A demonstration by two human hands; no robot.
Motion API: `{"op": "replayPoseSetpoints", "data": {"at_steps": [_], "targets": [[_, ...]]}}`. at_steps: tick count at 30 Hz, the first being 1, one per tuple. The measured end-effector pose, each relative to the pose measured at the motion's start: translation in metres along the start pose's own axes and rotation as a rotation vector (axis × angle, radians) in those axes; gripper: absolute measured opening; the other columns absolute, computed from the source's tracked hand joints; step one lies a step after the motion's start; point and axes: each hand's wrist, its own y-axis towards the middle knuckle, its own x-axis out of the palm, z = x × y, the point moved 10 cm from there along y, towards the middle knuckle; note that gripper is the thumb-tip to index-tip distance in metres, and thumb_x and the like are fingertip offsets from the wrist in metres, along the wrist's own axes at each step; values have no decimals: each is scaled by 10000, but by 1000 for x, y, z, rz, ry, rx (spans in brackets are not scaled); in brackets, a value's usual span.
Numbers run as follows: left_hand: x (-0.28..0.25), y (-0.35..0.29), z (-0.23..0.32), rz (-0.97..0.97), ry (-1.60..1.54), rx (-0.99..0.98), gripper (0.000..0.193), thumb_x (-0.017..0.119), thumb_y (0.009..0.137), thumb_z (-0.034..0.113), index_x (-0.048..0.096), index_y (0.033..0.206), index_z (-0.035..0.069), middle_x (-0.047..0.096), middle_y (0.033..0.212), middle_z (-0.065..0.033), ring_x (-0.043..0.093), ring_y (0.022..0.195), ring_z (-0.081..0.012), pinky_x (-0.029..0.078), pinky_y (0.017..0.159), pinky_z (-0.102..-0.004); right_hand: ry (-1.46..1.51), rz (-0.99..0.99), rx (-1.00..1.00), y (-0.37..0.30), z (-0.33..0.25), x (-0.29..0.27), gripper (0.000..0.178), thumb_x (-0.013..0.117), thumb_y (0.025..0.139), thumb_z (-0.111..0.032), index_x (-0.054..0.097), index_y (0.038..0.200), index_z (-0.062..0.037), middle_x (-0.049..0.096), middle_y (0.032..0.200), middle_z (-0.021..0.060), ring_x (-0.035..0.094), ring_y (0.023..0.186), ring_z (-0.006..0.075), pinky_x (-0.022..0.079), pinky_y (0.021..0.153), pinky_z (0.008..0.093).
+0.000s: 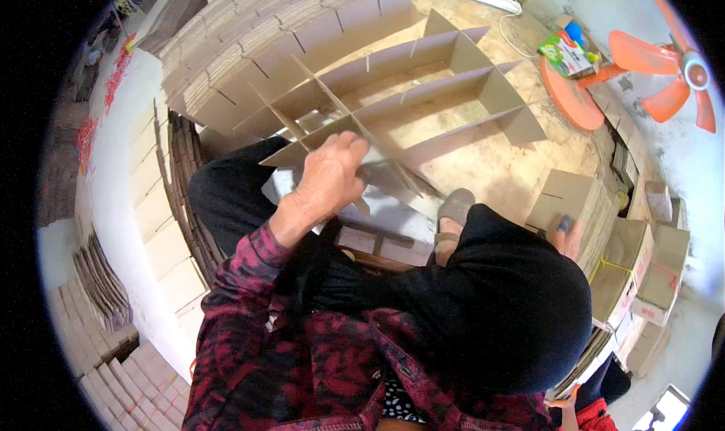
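Black trouser leg (521, 302) and dark red patterned shirt (302, 370) sit closest. Beyond the raised knee, the right hand (570, 240), with a blue wrap on one finger, is at the edge of a stack of brown card strips (563, 200). It is half hidden, so I cannot tell whether its fingers have closed on one. A sandalled foot (456, 208) rests on the bench (559, 155), left of that stack. The left hand (332, 170) is curled over the near-left corner of the card divider grid (415, 98); blur leaves it unclear whether the fingers pinch a strip or only press down. The grid stands on the bench, its strips crossing at slots. This looks like the slotting step, with the near-left corner being fitted. Next would call for lining up slots there and pushing the strips down evenly without creasing them. Farther off lie rows of slotted card (279, 46), and an orange fan (657, 61) at right.
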Motion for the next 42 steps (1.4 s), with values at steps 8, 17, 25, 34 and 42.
{"op": "replayPoseSetpoints", "data": {"at_steps": [8,17,25,34,42], "targets": [[64,70,38,-269,25,31,205,585,699,73,570,895,14,607,955,-207,598,947,-391,508,763,-487,298,251,101,-33,169,-28,304,662,828,-82,544,1070,59,580,1081,277,576,983,374,459,872,416],[95,59,11,-161,-95,3,146,586,720,77,573,860,38,625,850,-208,626,828,-399,494,691,-501,367,121,-367,64,-77,-56,397,652,879,-111,522,1234,12,611,1131,228,626,969,290,483,848,358],[90,58,12,-148,-161,-1,198,585,680,26,550,875,16,604,884,-203,615,812,-414,498,679,-490,542,-448,-667,118,-265,-2,476,617,887,-71,456,1324,29,540,1314,194,520,1217,239,410,992,333],[89,57,6,-149,-199,-13,235,599,665,41,560,896,30,611,882,-205,612,828,-416,494,695,-499,447,-448,-850,119,-329,15,493,590,833,-20,488,1315,-36,618,1074,203,562,905,299,463,843,345],[98,59,5,-202,-188,-8,288,612,668,70,582,955,59,639,844,-186,622,840,-394,504,707,-492,372,-494,-942,106,-341,46,425,554,864,-3,512,1288,-8,616,1083,248,639,937,321,481,852,343]]}}
